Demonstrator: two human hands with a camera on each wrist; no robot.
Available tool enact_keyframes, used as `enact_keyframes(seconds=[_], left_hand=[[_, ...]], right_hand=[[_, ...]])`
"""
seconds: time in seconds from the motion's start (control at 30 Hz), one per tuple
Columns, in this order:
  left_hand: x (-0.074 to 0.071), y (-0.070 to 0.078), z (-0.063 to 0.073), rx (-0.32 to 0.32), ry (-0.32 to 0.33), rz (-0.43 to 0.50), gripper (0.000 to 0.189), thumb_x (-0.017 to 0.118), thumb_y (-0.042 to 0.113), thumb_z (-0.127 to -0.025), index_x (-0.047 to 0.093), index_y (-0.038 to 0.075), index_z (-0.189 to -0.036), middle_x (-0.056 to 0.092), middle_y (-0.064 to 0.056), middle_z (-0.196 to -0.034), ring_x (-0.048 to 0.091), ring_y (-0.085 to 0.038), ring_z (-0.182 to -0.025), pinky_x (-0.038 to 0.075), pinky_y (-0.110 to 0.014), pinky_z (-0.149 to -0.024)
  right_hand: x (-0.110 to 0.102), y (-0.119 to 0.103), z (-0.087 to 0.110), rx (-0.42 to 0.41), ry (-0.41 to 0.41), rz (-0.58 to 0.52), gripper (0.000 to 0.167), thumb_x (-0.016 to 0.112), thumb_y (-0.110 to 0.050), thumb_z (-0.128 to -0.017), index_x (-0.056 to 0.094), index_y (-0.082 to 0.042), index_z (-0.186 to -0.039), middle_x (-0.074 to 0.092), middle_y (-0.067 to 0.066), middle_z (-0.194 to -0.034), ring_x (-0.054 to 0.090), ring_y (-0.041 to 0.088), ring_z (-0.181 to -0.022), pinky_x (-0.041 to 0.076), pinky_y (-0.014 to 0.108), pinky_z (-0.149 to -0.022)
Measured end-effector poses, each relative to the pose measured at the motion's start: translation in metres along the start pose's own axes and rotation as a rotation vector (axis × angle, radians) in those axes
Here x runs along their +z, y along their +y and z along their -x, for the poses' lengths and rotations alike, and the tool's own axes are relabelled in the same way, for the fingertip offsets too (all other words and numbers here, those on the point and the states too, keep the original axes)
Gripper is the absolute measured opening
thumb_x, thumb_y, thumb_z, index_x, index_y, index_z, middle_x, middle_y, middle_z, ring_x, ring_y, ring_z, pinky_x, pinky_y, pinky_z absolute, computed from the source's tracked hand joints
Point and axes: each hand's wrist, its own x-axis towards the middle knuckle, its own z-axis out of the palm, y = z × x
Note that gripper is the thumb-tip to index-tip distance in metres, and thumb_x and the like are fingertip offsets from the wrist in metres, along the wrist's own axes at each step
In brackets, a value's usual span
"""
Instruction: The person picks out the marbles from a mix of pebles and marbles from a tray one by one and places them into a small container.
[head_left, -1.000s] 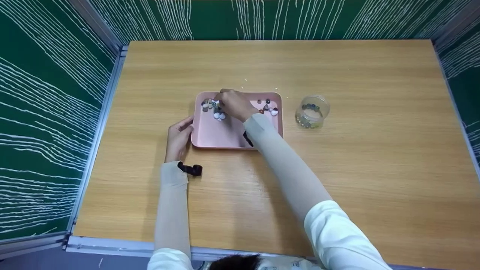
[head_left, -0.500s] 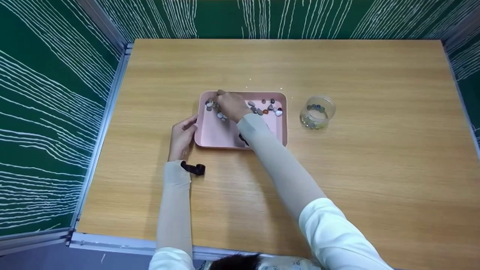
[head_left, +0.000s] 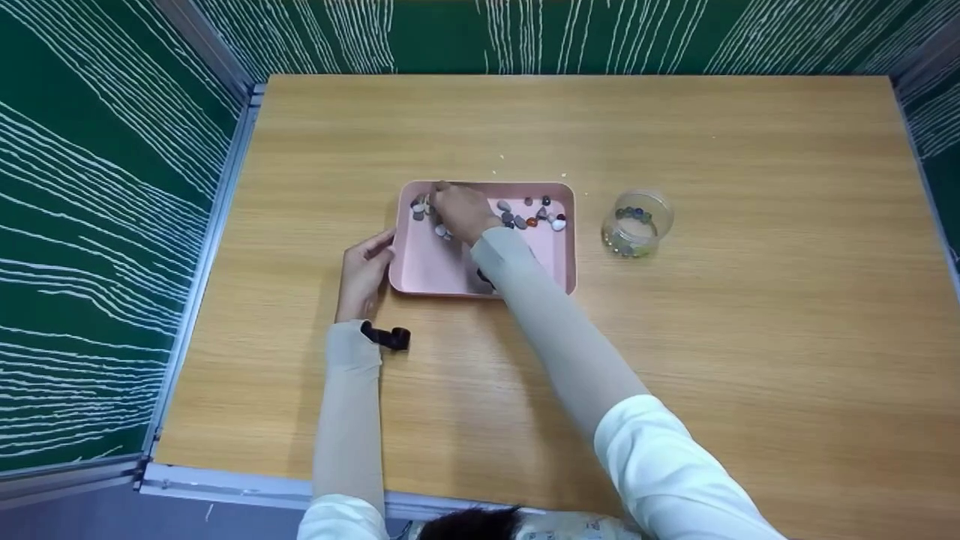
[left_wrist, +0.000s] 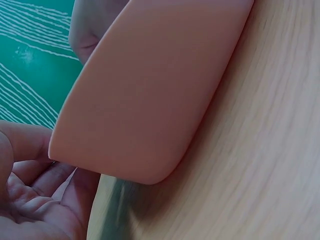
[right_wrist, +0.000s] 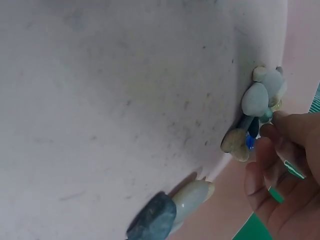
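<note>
A pink tray (head_left: 442,274) holds several pebbles and beads. My left hand (head_left: 363,276) touches its left side with relaxed fingers; in the left wrist view the hand (left_wrist: 40,185) meets the tray corner (left_wrist: 140,150), part of the fingers hidden behind the wall. My right hand (head_left: 466,212) reaches over the tray's back left. In the right wrist view, the thumb and fingertips of that hand (right_wrist: 290,165) are right at a greenish bead (right_wrist: 266,116), close to a blue bead (right_wrist: 250,142). White pebbles (right_wrist: 256,99) and a brown pebble (right_wrist: 234,140) are bunched beside them.
To the right of the tray stands a clear round jar (head_left: 637,225) with beads in it. More pebbles (head_left: 520,222) lie at the tray's right back. Tiny white bits lie on the wooden table (head_left: 750,300) behind it. Green panels with white lines (head_left: 90,225) edge the table.
The right hand has shifted slightly left over the tray, uncovering grey pebbles to its right. The left hand keeps its place at the tray's side. The whole head view has shifted a little.
</note>
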Motion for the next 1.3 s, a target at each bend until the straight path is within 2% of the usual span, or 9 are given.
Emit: enact_keyframes(seconds=[0.23,0.4,0.53,0.73,0.93,1.17,1.3], left_hand=[[0.0,0.001,-0.001,0.013,0.003,0.002,0.038,0.05,-0.007,-0.09,0.057,-0.005,-0.128,0.055,-0.019,-0.136,0.052,-0.024,-0.127,0.047,-0.03,-0.104],[0.001,0.001,-0.001,0.009,0.002,-0.001,0.038,0.051,-0.006,-0.09,0.058,-0.003,-0.128,0.055,-0.017,-0.138,0.052,-0.023,-0.128,0.047,-0.03,-0.104],[0.001,0.001,-0.001,-0.006,-0.003,-0.009,0.038,0.052,-0.006,-0.091,0.058,-0.001,-0.128,0.054,-0.015,-0.139,0.051,-0.022,-0.129,0.047,-0.028,-0.103],[0.001,0.001,-0.001,-0.009,0.012,0.007,0.039,0.051,-0.007,-0.09,0.058,-0.002,-0.128,0.054,-0.015,-0.139,0.051,-0.022,-0.128,0.049,-0.029,-0.102],[0.002,0.001,0.0,-0.03,0.019,0.056,0.04,0.049,-0.01,-0.09,0.056,-0.005,-0.129,0.054,-0.017,-0.138,0.051,-0.022,-0.128,0.047,-0.028,-0.103],[0.003,0.002,-0.001,-0.05,0.03,0.046,0.041,0.05,-0.009,-0.09,0.057,-0.001,-0.129,0.056,-0.015,-0.137,0.052,-0.021,-0.127,0.048,-0.027,-0.103],[0.002,0.003,-0.001,-0.045,0.03,0.028,0.04,0.05,-0.008,-0.09,0.058,-0.001,-0.129,0.056,-0.015,-0.136,0.052,-0.021,-0.126,0.048,-0.027,-0.102]], right_hand=[[-0.001,-0.001,0.0,0.038,-0.037,-0.015,0.016,0.056,-0.003,-0.09,0.071,-0.005,-0.095,0.066,0.009,-0.112,0.064,0.023,-0.088,0.058,0.037,-0.079],[0.0,0.001,0.002,0.053,-0.012,-0.052,0.011,0.061,-0.008,-0.089,0.072,-0.005,-0.09,0.07,0.01,-0.103,0.063,0.023,-0.082,0.058,0.038,-0.077],[0.001,0.004,0.004,0.053,-0.006,-0.057,0.012,0.065,-0.012,-0.089,0.073,-0.007,-0.096,0.072,0.01,-0.099,0.066,0.023,-0.085,0.058,0.037,-0.08],[0.002,0.005,0.005,0.046,0.017,-0.052,0.017,0.057,-0.007,-0.092,0.072,-0.003,-0.099,0.072,0.014,-0.096,0.067,0.026,-0.083,0.059,0.037,-0.075],[0.002,0.007,0.008,0.082,0.02,-0.069,0.02,0.053,-0.009,-0.093,0.071,0.0,-0.097,0.072,0.017,-0.093,0.067,0.029,-0.081,0.058,0.042,-0.073],[-0.005,0.011,0.01,0.127,-0.029,-0.159,0.019,0.056,-0.011,-0.094,0.07,-0.002,-0.103,0.072,0.012,-0.092,0.06,0.021,-0.072,0.055,0.034,-0.066],[-0.009,0.014,0.01,0.141,-0.047,-0.19,0.02,0.055,-0.009,-0.094,0.071,-0.005,-0.107,0.071,0.01,-0.097,0.06,0.019,-0.074,0.053,0.03,-0.067]])
